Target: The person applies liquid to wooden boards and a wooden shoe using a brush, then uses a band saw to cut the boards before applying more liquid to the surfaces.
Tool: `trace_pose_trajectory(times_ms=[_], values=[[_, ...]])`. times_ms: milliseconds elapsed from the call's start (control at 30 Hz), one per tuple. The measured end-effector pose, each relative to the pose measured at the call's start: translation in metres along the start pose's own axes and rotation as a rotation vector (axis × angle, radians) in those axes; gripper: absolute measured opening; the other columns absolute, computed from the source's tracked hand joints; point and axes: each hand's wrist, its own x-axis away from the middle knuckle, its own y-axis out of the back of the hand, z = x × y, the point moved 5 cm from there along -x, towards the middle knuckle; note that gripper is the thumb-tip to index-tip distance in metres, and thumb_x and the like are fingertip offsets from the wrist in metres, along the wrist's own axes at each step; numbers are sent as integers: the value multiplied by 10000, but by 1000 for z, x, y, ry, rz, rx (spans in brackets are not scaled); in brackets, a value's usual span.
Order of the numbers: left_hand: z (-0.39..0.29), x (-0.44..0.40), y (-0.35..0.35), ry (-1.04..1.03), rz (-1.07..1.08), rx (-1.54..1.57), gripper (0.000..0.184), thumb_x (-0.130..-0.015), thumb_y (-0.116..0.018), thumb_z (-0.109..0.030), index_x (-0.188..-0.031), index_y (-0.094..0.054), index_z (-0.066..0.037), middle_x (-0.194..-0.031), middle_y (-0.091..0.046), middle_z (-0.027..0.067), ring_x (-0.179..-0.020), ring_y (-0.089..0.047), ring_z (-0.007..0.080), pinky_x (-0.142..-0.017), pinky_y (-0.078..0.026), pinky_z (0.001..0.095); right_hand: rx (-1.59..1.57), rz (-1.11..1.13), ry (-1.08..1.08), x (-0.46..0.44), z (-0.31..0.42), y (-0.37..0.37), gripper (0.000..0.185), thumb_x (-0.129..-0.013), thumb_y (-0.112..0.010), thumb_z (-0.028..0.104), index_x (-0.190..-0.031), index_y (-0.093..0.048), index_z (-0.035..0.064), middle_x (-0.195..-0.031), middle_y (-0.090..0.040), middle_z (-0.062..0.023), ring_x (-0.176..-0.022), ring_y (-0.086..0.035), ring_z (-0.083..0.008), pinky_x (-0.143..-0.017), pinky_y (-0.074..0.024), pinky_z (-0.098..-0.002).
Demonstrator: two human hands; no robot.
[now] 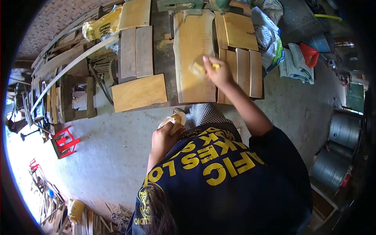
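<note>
My right hand (219,72) grips a yellow-handled paintbrush (199,68), its pale bristle end blurred by motion over the long wooden board (196,35). This board has a natural wavy edge and lies lengthwise on the workbench, its lower part looking darker and glossier. Close to my body, my left hand (164,135) is wrapped around a small stained plastic cup (179,117) with a whitish rim; what is inside cannot be made out clearly. Shorter wooden boards (140,93) lie left of the long board, and more panels (239,33) lie on its right.
A metal clamp-like tool (180,5) sits at the bench's far end. White sacks (295,62) stand right of the bench. Left are leaning timber strips (74,70) and a red plastic stool (65,141). Metal drums (331,168) stand at the far right.
</note>
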Motion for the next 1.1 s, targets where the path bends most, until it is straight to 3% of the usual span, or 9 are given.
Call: trace_pose_trajectory(times_ms=[233, 400, 433, 500, 667, 767, 800, 967, 1100], values=[[12, 18, -4, 89, -106, 79, 314, -714, -751, -303, -925, -647, -96, -825, -653, 178, -768, -627, 373, -665, -513, 409, -23, 22, 446, 42, 14, -62, 122, -846, -615, 100, -769, -625, 6, -721, -648, -151, -604, -634, -252, -550, -472, -320], [15, 28, 6, 174, -174, 137, 258, -731, -729, -249, -917, -650, -90, -793, -646, 182, -759, -620, 379, -665, -507, 414, -211, 274, -204, 27, 8, -56, 291, -931, -547, 233, -741, -597, 18, -563, -557, -24, -404, -513, -84, -357, -399, -222], [15, 29, 7, 182, -170, 132, 233, -737, -719, -229, -906, -650, -84, -783, -643, 184, -753, -617, 382, -659, -505, 416, -335, 243, -109, 8, 11, -45, 289, -940, -533, 238, -752, -597, 29, -568, -548, -10, -427, -526, -77, -375, -403, -221], [19, 29, 4, 182, -199, 130, 213, -740, -710, -211, -896, -648, -79, -778, -640, 186, -744, -614, 386, -651, -502, 416, 127, 15, 293, -30, 8, -27, 249, -931, -546, 209, -780, -620, 26, -617, -582, -67, -503, -575, -133, -460, -433, -254], [8, 25, 0, 244, -223, 142, 190, -736, -694, -183, -866, -632, -60, -761, -630, 192, -734, -607, 392, -632, -492, 421, -27, 158, 534, 29, 15, -63, 166, -883, -587, 143, -882, -651, -10, -707, -637, -146, -554, -623, -216, -488, -458, -279], [11, 24, -6, 266, -248, 186, 192, -737, -698, -197, -840, -620, -54, -747, -627, 187, -725, -605, 392, -626, -490, 421, -340, 412, -419, 23, -1, -60, 227, -904, -579, 182, -741, -610, 27, -576, -589, -41, -422, -564, -120, -391, -437, -259], [11, 24, -7, 279, -251, 189, 192, -737, -698, -197, -840, -620, -54, -747, -627, 187, -725, -605, 392, -626, -490, 421, -364, 347, -354, 7, 1, -51, 299, -920, -566, 224, -693, -575, 30, -533, -532, -6, -345, -487, -77, -324, -359, -225], [0, 13, -8, 267, -252, 160, 217, -741, -714, -237, -813, -613, -60, -725, -622, 178, -709, -602, 388, -613, -490, 412, 251, 67, 501, -62, -3, -29, 261, -921, -554, 154, -708, -548, 2, -631, -573, -46, -541, -569, -110, -477, -423, -267], [-9, 6, -4, 267, -250, 169, 237, -745, -721, -265, -802, -612, -63, -707, -619, 174, -691, -601, 387, -599, -489, 410, -81, 278, 412, 15, 6, -64, 203, -892, -558, 120, -707, -570, 38, -622, -615, -59, -523, -582, -153, -470, -429, -297]])
